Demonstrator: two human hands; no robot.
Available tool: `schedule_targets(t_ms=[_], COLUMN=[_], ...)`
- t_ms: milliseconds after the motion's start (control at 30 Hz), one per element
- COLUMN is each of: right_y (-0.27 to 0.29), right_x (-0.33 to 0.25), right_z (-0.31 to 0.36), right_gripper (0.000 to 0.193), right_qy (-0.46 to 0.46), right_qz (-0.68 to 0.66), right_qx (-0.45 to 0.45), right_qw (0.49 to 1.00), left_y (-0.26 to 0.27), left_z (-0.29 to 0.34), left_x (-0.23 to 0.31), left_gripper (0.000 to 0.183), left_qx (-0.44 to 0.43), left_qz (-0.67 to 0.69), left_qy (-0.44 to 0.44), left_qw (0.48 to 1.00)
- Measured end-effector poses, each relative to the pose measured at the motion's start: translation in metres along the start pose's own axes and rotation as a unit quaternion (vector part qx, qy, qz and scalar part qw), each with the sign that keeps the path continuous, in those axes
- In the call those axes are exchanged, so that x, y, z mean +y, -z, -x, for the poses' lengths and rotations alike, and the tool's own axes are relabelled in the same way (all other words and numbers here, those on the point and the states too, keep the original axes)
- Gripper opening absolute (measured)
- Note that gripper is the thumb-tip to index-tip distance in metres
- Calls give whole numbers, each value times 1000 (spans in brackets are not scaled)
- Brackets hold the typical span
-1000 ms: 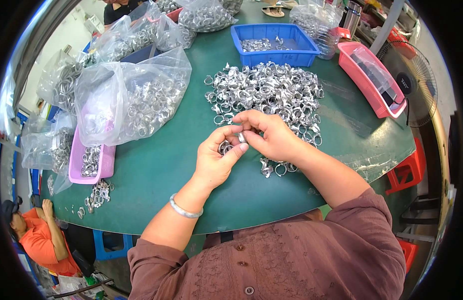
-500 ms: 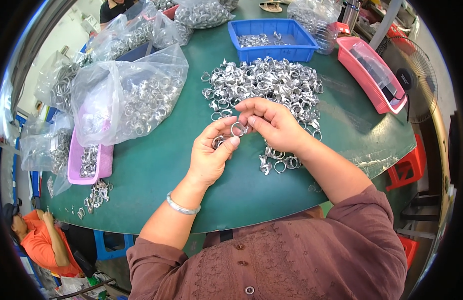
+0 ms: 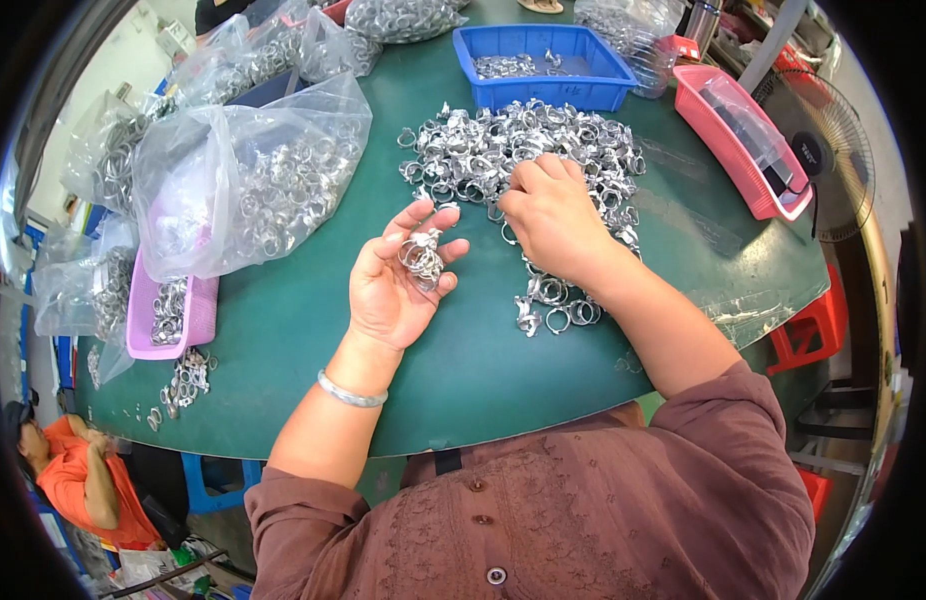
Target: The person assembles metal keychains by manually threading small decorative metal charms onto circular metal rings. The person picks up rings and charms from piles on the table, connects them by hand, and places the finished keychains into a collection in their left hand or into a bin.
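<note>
Head view: half a second ago both hands met over one metal ring clamp at the near edge of the heap; now they have parted. The left hand [image 3: 398,285] lies palm up over the green table [image 3: 283,370], fingers loosely curled around a small cluster of ring clamps [image 3: 421,258] resting on them, perhaps three or four, the exact count not clear. The right hand [image 3: 553,215] has moved away onto the pile of ring clamps [image 3: 523,150], knuckles up, fingertips pressed down among the loose pieces; whether it pinches one cannot be told. The pile holds far too many clamps to count, and a few strays [image 3: 553,310] lie just beside the right wrist. One silver bangle [image 3: 351,392] circles the left wrist. Beyond the pile stands one blue tray [image 3: 543,60] with some clamps inside, and to the right one pink basket [image 3: 743,140]. On the left, a large clear bag of clamps [image 3: 253,180] leans over a violet tray [image 3: 168,310], with several more bags behind it. A person in orange [image 3: 83,480] sits below the table's left edge.
</note>
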State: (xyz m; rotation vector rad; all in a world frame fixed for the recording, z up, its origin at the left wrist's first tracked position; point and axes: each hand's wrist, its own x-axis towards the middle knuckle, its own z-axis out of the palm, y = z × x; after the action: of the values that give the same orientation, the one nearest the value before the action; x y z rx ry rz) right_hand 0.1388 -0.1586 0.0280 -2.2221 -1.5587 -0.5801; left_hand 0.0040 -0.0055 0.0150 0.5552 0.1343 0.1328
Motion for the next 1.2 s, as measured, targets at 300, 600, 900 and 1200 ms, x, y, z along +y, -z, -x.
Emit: schedule_targets(t_ms=[300, 600, 900, 1200], right_y=[-3, 0, 2, -2], right_x=[-6, -8, -20, -16], right_z=[-5, -2, 0, 3], right_gripper=[9, 6, 24, 31], right_qy=[21, -28, -117, -97], right_qz=[73, -335, -483, -573], right_qx=[-55, 15, -56, -136], right_qw=[996, 942, 866, 802], left_y=[8, -4, -5, -10], left_z=[0, 1, 3, 6], left_x=[-4, -10, -13, -12], left_gripper=[18, 16, 14, 16], left_qx=[51, 124, 109, 69], left_qz=[-67, -227, -258, -296], left_qy=[4, 25, 17, 18], left_qw=[996, 966, 960, 952])
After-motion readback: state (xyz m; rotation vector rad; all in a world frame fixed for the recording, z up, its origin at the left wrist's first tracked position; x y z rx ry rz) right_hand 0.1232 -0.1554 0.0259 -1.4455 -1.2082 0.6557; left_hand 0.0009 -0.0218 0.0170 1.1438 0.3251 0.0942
